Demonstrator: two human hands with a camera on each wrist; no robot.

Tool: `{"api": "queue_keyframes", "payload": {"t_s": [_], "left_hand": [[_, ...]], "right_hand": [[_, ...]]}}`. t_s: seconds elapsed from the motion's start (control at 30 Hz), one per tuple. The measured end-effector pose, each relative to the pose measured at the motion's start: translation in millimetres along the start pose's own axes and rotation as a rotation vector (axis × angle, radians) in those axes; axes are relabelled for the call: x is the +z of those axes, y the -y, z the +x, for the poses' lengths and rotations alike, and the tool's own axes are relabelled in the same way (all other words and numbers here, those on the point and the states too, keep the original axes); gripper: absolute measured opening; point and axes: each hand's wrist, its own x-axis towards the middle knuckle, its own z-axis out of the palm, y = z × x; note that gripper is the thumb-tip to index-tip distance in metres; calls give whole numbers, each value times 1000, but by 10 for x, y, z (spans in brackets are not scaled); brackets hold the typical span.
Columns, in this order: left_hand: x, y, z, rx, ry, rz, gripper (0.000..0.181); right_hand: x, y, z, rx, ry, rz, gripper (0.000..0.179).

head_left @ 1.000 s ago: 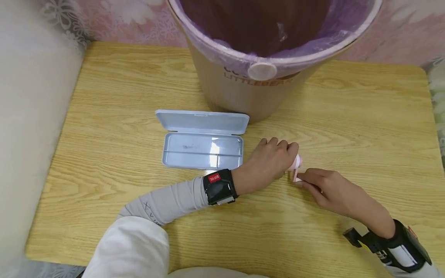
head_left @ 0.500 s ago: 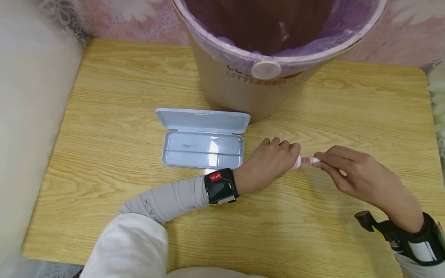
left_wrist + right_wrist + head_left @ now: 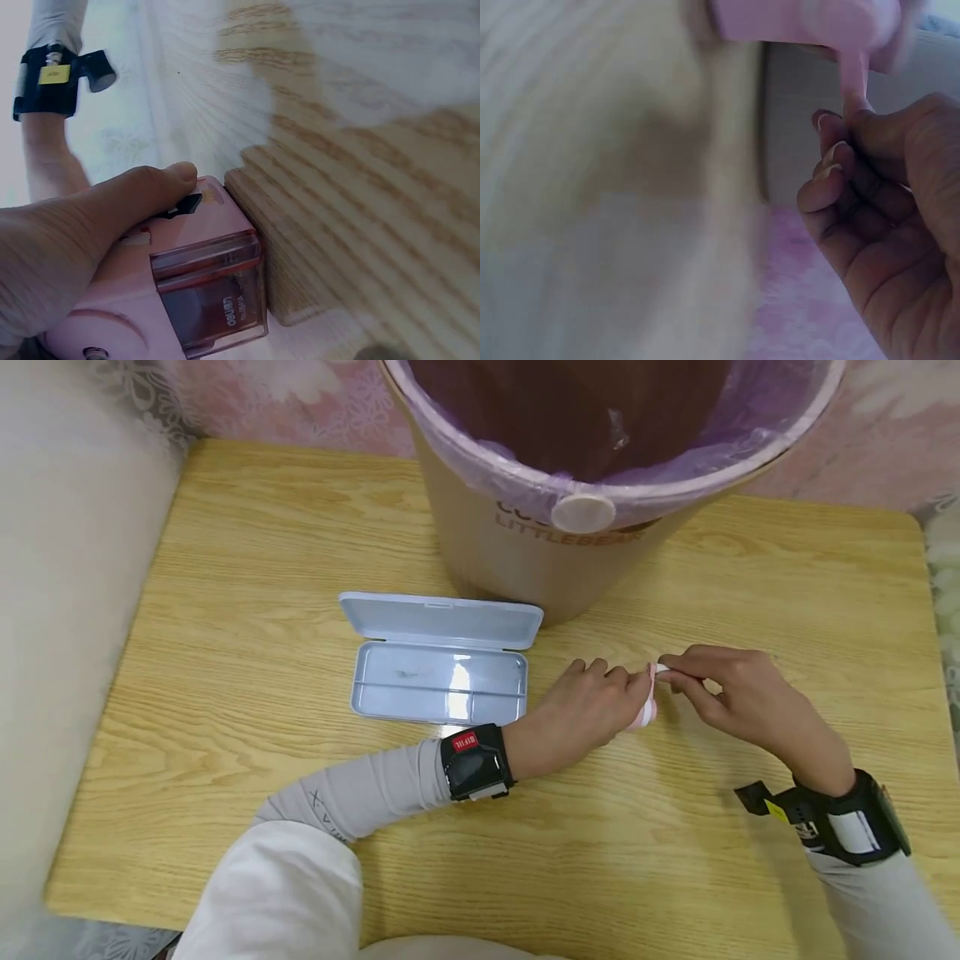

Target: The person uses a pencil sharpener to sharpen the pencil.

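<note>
A pink crank pencil sharpener (image 3: pixel 199 229) with a clear shavings drawer (image 3: pixel 214 300) is held by my left hand (image 3: pixel 581 718), thumb across its top in the left wrist view. In the head view that hand covers most of it. My right hand (image 3: pixel 738 689) pinches the white knob of the sharpener's crank handle (image 3: pixel 853 79) between thumb and fingers. The crank points away from me, toward the bin side. No pencil shows in any view. To the left of my left hand lies an open pale-blue pencil case (image 3: pixel 401 706), its lid raised.
A large beige bin (image 3: pixel 525 556) with a purple liner (image 3: pixel 517 472) stands behind the pencil case. All this is on a wood-grain table (image 3: pixel 247 652), with a pink floral surface (image 3: pixel 300 410) beyond its back edge.
My right hand has swung the crank from pointing toward me, through the right, to pointing away from me. My left hand has stayed nearly still on the sharpener.
</note>
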Motion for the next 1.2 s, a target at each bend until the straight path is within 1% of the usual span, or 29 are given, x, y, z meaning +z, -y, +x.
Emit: {"api": "queue_keyframes", "payload": {"t_s": [0.07,0.1,0.17,0.23,0.37,0.43,0.57,0.63,0.7,0.77,0.87,0.97,1.0,1.1,1.2], "left_hand": [[-1,-7,5,-2,-5,-8,25],[-1,-10,6,-3,-10,-11,21],[-7,-15,7,-7,-6,-24,15],[-3,-18,10,-11,-9,-15,14],[1,-18,11,-33,-24,-12,12],[6,-18,10,-40,-39,-13,12],[14,-36,13,-47,-48,-22,8],[17,-50,19,-52,-50,-27,6],[20,-65,30,-58,-53,-22,5],[20,-77,44,-65,-47,-16,7],[10,-93,62,-68,-23,-18,9],[-3,-99,73,-72,-2,-26,13],[-6,-97,74,-71,1,-27,14],[-9,-80,64,-66,-1,-27,15],[-17,-50,35,-53,19,-37,14]], "right_hand": [[82,-26,-28,32,42,26,20],[121,-28,-45,47,63,29,12],[187,-17,-80,78,97,33,16],[230,3,-103,103,119,28,18],[278,45,-118,127,145,27,17],[298,67,-132,127,158,32,20],[339,130,-204,125,166,38,27],[352,180,-254,132,162,32,27],[354,245,-299,142,160,32,22],[345,311,-335,151,162,30,18],[298,413,-381,151,168,44,14],[213,520,-429,150,180,75,12],[175,561,-444,153,179,86,14],[54,671,-473,155,151,111,15],[-62,736,-444,137,116,104,15]]}}
